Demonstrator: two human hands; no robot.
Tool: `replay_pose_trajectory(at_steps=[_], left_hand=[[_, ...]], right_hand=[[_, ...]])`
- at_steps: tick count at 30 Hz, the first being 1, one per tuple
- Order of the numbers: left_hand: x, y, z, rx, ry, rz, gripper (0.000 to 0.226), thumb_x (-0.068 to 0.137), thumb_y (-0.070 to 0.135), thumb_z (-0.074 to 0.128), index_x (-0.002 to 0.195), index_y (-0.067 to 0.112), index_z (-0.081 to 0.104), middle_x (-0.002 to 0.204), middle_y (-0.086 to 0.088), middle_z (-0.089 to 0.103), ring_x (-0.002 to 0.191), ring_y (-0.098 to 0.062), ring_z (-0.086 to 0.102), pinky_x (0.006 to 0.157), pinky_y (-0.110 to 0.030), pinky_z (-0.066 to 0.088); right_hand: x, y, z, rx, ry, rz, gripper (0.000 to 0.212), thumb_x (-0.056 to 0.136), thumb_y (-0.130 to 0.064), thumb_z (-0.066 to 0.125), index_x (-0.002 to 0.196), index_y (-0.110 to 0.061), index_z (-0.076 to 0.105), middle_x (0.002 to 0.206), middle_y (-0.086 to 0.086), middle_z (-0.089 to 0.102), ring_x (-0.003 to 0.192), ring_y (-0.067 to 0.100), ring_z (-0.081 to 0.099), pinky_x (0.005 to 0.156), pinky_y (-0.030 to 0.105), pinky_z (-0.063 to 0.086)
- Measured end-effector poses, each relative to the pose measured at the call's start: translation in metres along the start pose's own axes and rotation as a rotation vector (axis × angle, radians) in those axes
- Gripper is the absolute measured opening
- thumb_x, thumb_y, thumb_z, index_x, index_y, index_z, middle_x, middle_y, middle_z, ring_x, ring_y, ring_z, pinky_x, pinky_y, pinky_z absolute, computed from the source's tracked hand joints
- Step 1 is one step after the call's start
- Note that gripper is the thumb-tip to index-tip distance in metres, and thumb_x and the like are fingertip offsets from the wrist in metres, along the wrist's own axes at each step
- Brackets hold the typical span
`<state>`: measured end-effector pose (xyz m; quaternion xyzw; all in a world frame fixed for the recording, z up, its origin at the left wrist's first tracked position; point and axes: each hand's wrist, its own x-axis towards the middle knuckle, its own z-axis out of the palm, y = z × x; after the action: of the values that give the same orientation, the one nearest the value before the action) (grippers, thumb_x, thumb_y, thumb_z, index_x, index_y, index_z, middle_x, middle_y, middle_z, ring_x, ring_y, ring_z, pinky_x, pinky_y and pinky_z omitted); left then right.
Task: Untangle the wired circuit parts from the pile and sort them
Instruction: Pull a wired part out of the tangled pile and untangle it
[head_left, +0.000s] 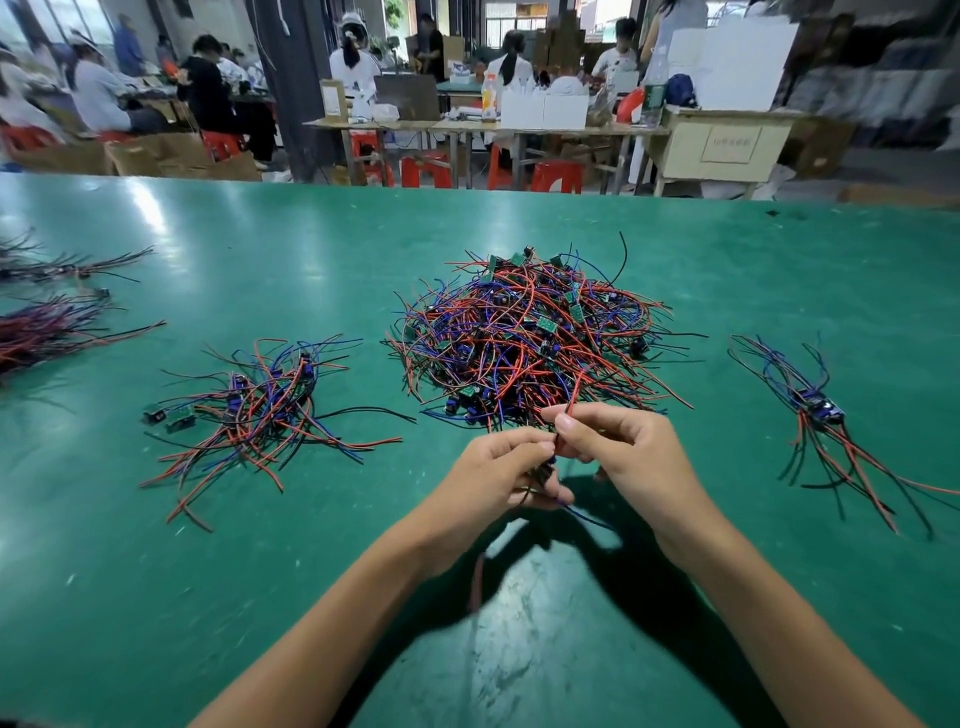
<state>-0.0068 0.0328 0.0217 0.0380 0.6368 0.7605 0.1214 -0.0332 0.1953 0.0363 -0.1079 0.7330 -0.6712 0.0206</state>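
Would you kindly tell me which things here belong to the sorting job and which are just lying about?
Job:
- main pile
- wired part held in both hands: left hand, right hand
- left pile
- right pile
- far-left bundles

Lying about:
- red stools
- boxes
- back tables

Both forearms are bare to the hands (566, 462), no sleeves.
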Motion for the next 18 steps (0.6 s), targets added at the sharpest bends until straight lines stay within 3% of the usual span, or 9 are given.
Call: replay_pose_trajectory(at_steps=[3, 7, 9, 12, 16, 18], left_hand=[[0.0026, 0.0008, 0.0010, -0.029, 0.045, 0.008, 0.028, 0.103, 0.014, 0.049, 0.089, 0.011, 0.074, 0.066, -0.005, 0.060, 0.060, -0.019, 0.065, 0.068, -0.031, 0.059], [-0.0018, -0.0005, 0.0026, 0.084, 0.038, 0.143, 0.029, 0.094, 0.031, 0.062, 0.094, 0.002, 0.067, 0.077, -0.003, 0.066, 0.058, -0.023, 0.062, 0.061, -0.032, 0.054], [-0.0027, 0.0002, 0.0024, 0.107, 0.069, 0.206, 0.024, 0.096, 0.024, 0.063, 0.092, 0.002, 0.068, 0.084, -0.006, 0.068, 0.056, -0.024, 0.063, 0.060, -0.032, 0.054], [-0.0031, 0.0024, 0.0008, 0.161, 0.135, 0.268, 0.017, 0.098, 0.014, 0.062, 0.091, 0.001, 0.071, 0.088, -0.007, 0.072, 0.051, -0.020, 0.060, 0.057, -0.024, 0.053], [-0.0033, 0.0022, -0.0016, 0.227, 0.166, 0.316, 0.015, 0.097, 0.016, 0.066, 0.089, 0.006, 0.073, 0.085, -0.004, 0.073, 0.052, -0.014, 0.057, 0.059, -0.021, 0.049], [-0.0030, 0.0018, -0.0021, 0.235, 0.188, 0.345, 0.013, 0.096, 0.017, 0.067, 0.088, 0.008, 0.074, 0.084, -0.012, 0.072, 0.053, -0.013, 0.057, 0.059, -0.020, 0.047]], right_hand=[[-0.0005, -0.0005, 0.0057, 0.009, -0.011, 0.001, 0.013, 0.095, -0.013, 0.066, 0.093, -0.014, 0.080, 0.067, -0.013, 0.071, 0.062, -0.006, 0.059, 0.057, 0.004, 0.041], [-0.0026, -0.0028, 0.0082, 0.005, -0.028, -0.019, 0.017, 0.097, -0.015, 0.064, 0.091, -0.017, 0.081, 0.075, -0.004, 0.074, 0.065, -0.001, 0.060, 0.059, 0.009, 0.043], [-0.0029, -0.0038, 0.0078, 0.012, -0.014, -0.019, 0.018, 0.097, -0.018, 0.064, 0.091, -0.020, 0.081, 0.075, 0.003, 0.073, 0.067, 0.004, 0.062, 0.061, 0.012, 0.045], [-0.0030, -0.0055, 0.0082, -0.011, 0.067, -0.032, 0.022, 0.099, -0.024, 0.063, 0.086, -0.022, 0.080, 0.072, -0.001, 0.074, 0.065, 0.003, 0.064, 0.056, 0.011, 0.045], [-0.0032, -0.0068, 0.0061, -0.075, 0.194, -0.055, 0.028, 0.094, -0.035, 0.069, 0.071, -0.022, 0.075, 0.072, -0.001, 0.075, 0.058, 0.004, 0.062, 0.052, 0.012, 0.045], [-0.0030, -0.0077, 0.0052, -0.032, 0.177, -0.025, 0.027, 0.094, -0.035, 0.069, 0.072, -0.020, 0.074, 0.075, 0.003, 0.076, 0.057, 0.006, 0.061, 0.051, 0.016, 0.046]])
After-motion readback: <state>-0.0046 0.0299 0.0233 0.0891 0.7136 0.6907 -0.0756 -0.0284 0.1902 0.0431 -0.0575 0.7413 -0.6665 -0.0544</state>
